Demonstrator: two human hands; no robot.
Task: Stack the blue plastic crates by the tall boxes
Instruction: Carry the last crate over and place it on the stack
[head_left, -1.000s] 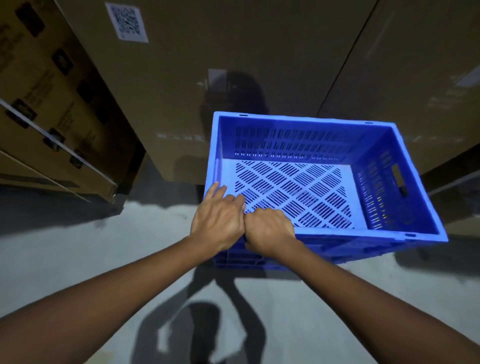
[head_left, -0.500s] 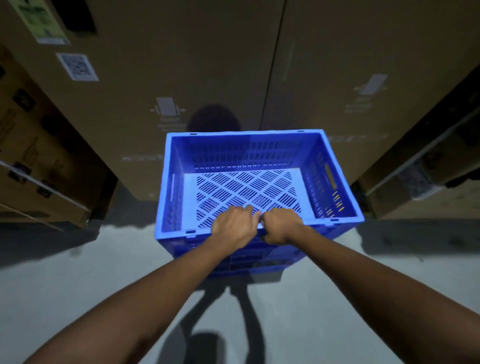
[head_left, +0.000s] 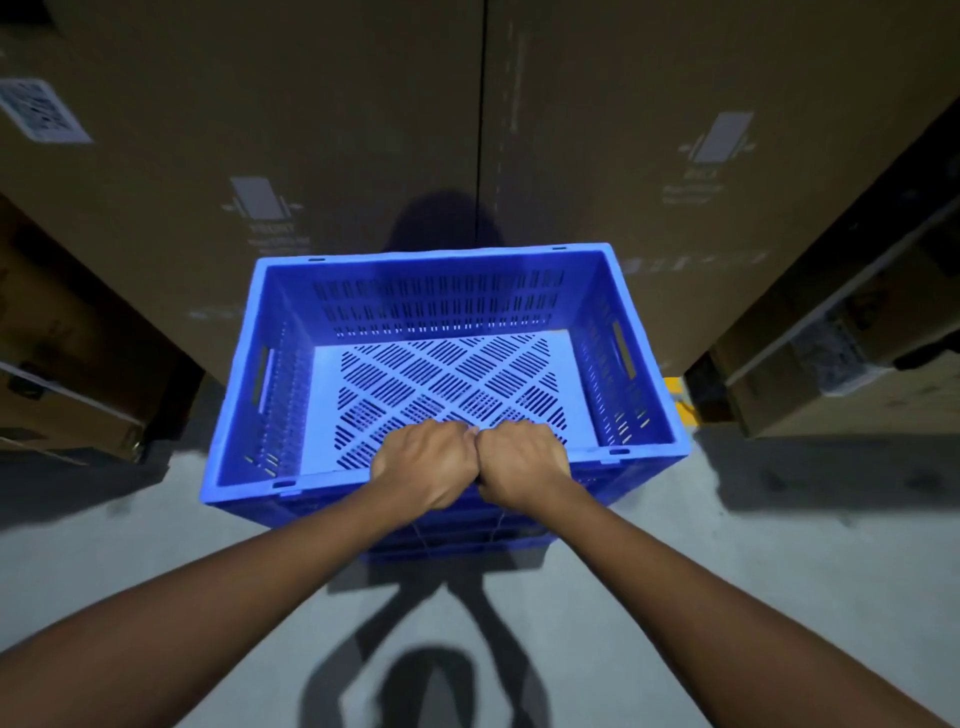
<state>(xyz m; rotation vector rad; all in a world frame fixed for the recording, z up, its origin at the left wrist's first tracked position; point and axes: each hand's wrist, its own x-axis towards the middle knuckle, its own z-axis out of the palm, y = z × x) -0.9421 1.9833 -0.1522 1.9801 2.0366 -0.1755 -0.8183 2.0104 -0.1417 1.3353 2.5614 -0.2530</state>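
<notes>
Blue rectangular slatted plastic crate (head_left: 447, 364): empty, open side up, held directly ahead of the person with its long axis running left to right across the view and its far long wall turned toward the tall brown cardboard boxes (head_left: 311, 130). Left hand (head_left: 425, 467) and right hand (head_left: 522, 462): both curled closed over the middle of the crate's near long rim, knuckles touching one another, so neither is nearer to the crate than the other; both arms reach out nearly straight. Under the near wall of the crate further blue ribbed edges (head_left: 457, 545) show, most likely another blue crate beneath, on which the held one sits or is being set; the contact itself is hidden by the hands and rim. Position by the crate: the tall boxes rise just beyond its far wall, the dark seam between two of them meeting it near the middle; whether the far rim touches the cardboard cannot be told. Left of the crate, lower strapped cardboard cartons (head_left: 67, 374); right of it, more wrapped cartons (head_left: 841, 364) and a small yellow floor mark (head_left: 678, 392). Grey concrete floor (head_left: 156, 525) lies clear on both sides. Judgement: the coming move turns on keeping the crate square over whatever lies below; the central two-hand hold gives little control of side tilt.
</notes>
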